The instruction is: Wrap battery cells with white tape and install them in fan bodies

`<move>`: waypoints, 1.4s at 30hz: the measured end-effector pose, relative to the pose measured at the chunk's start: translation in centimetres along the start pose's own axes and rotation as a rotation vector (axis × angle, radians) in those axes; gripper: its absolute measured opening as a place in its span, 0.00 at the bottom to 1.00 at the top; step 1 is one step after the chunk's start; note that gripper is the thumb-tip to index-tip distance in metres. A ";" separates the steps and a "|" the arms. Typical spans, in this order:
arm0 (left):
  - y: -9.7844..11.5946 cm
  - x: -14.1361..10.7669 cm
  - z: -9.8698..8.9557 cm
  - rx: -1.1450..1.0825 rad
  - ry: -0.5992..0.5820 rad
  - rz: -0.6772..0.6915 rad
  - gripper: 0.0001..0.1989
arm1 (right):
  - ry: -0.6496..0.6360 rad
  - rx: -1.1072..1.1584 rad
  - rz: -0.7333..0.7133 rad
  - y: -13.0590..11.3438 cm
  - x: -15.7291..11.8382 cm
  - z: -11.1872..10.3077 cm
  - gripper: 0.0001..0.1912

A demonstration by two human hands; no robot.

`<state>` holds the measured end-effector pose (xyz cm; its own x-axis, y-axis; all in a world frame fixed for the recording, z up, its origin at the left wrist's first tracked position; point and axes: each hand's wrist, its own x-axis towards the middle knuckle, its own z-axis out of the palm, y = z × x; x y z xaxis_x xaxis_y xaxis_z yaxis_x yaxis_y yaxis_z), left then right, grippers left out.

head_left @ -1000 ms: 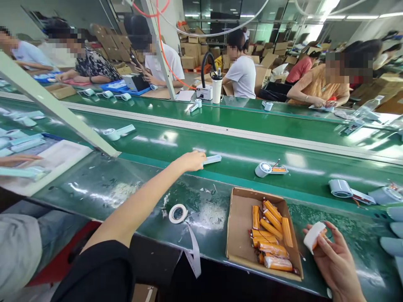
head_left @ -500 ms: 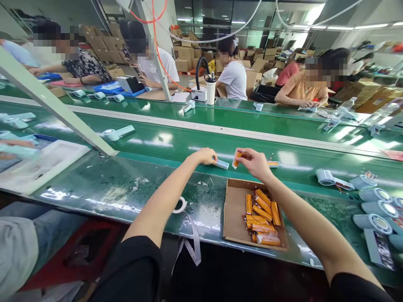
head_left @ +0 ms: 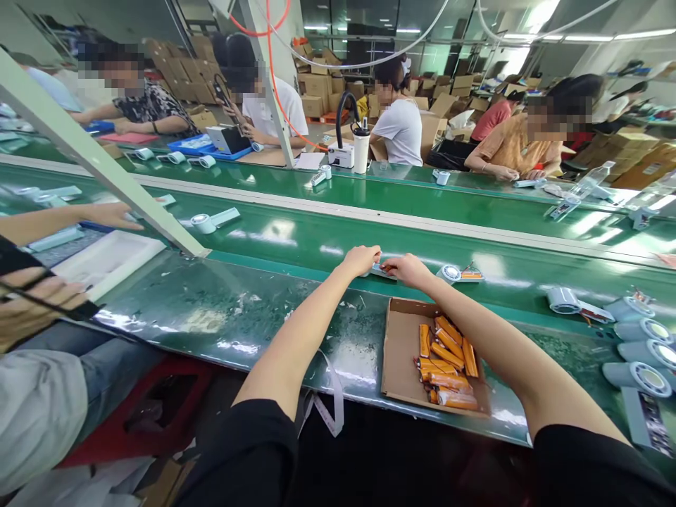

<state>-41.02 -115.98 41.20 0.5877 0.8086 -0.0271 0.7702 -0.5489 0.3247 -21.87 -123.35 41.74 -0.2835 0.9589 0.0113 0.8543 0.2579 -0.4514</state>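
Note:
My left hand (head_left: 362, 260) is closed around a light-blue handheld fan (head_left: 381, 272) lying on the near edge of the green belt; its head is hidden behind my fingers. My right hand (head_left: 409, 270) pinches an orange battery (head_left: 389, 267) against the fan's handle, and only a sliver of it shows. Just to the right lies another fan (head_left: 448, 273) with an orange battery in its open handle. Below my right forearm, a shallow cardboard box (head_left: 398, 359) holds several orange wrapped batteries (head_left: 448, 358) with thin wires.
A slanted metal post (head_left: 132, 176) rises at left, beside a white foam tray (head_left: 153, 243) and a co-worker's hand (head_left: 113, 215). Several fans (head_left: 641, 380) crowd the right side. White tape (head_left: 334, 394) hangs over the front edge. Co-workers sit across the belt (head_left: 296, 229).
My right hand has brought the battery left and down onto the fan's handle, beside my left hand. At left, a co-worker's arm now reaches further across the belt. The view has shifted slightly.

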 end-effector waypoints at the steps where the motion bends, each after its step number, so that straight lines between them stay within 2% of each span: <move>1: 0.1 0.0 0.1 -0.009 0.005 0.002 0.12 | 0.004 0.007 0.021 0.3 0.0 -0.1 0.15; 7: 0.6 -0.1 0.8 -0.040 0.025 0.010 0.13 | 0.031 0.008 0.089 1.6 -0.5 0.1 0.21; 17: 1.6 -0.2 1.3 -0.048 0.046 0.006 0.12 | -0.121 -0.210 -0.042 1.1 0.8 0.9 0.12; 22: 1.7 -0.2 1.9 -0.063 0.056 0.013 0.11 | -0.141 -0.179 -0.020 1.1 0.9 0.8 0.08; 25: 2.0 0.1 2.3 -0.080 0.064 0.014 0.11 | -0.074 -0.083 0.009 1.2 0.5 -0.8 0.11; 29: 2.7 -0.6 1.7 -0.139 0.097 0.033 0.13 | 0.182 0.037 0.089 0.7 -1.4 -4.3 0.23; 31: 2.5 -3.0 1.2 -0.163 0.139 0.054 0.17 | 0.285 0.098 0.127 0.3 -4.0 -6.0 0.26; 32: 2.1 -5.1 1.1 -0.174 0.171 0.074 0.21 | 0.308 0.152 0.132 0.0 -5.9 -6.7 0.26; 34: 0.3 -10.7 1.5 -0.193 0.252 0.125 0.24 | 0.289 0.295 0.126 -0.5 -10.7 -7.4 0.26; 35: -1.0 -14.0 2.0 -0.203 0.302 0.135 0.22 | 0.255 0.372 0.124 -0.9 -13.5 -7.2 0.28; 38: -5.2 -23.8 4.1 -0.131 0.471 0.093 0.15 | 0.110 0.498 0.177 -2.7 -21.9 -4.9 0.32; 39: -6.4 -26.3 4.7 -0.094 0.483 0.102 0.14 | 0.071 0.532 0.179 -3.5 -24.1 -3.6 0.32; 40: -7.2 -28.3 5.2 -0.053 0.473 0.115 0.14 | 0.038 0.574 0.164 -4.5 -25.8 -2.2 0.30; 42: -7.8 -30.5 5.5 0.015 0.390 0.141 0.14 | -0.020 0.670 0.054 -7.1 -27.6 0.7 0.25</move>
<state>-63.58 -137.55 34.28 0.5521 0.7434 0.3774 0.6943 -0.6606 0.2855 -20.38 -151.71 43.99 -0.2616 0.9643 -0.0410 0.4147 0.0740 -0.9070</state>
